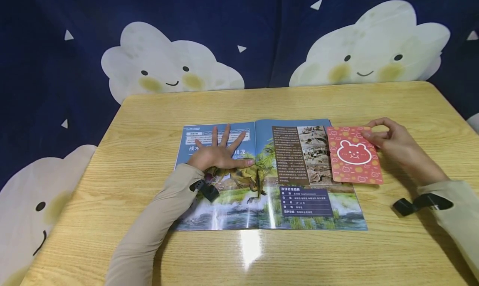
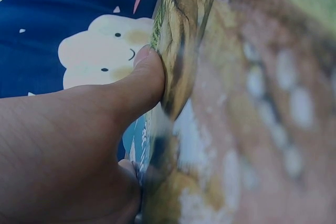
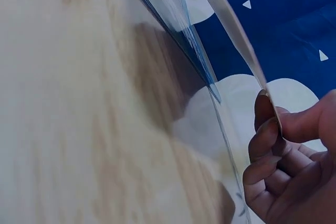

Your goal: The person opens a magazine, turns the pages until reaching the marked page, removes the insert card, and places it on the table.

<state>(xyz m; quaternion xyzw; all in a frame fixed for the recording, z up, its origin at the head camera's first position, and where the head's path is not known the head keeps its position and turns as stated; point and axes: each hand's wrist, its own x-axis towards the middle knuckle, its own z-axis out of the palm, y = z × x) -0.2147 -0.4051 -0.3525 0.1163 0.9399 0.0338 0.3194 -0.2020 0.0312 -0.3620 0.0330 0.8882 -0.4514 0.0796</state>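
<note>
An open magazine (image 1: 232, 211) with dinosaur pictures lies on the table. My left hand (image 1: 220, 155) rests spread on its left page, the thumb reaching to the centre fold. In the left wrist view that thumb (image 2: 149, 77) presses on the printed dinosaur. My right hand (image 1: 396, 146) pinches a pink card (image 1: 353, 155) with a white-outlined bear by its upper right edge. The card overlaps the outer part of the right page in the head view. From the right wrist view, the thumb and fingers grip the thin card (image 3: 239, 35) edge-on, raised off the table.
The wooden table (image 1: 299, 257) extends around the magazine on every side. Behind it hangs a dark blue cloth (image 1: 262, 11) with smiling clouds and small white triangles. A black strap with a small camera (image 1: 406, 207) sits on the right wrist.
</note>
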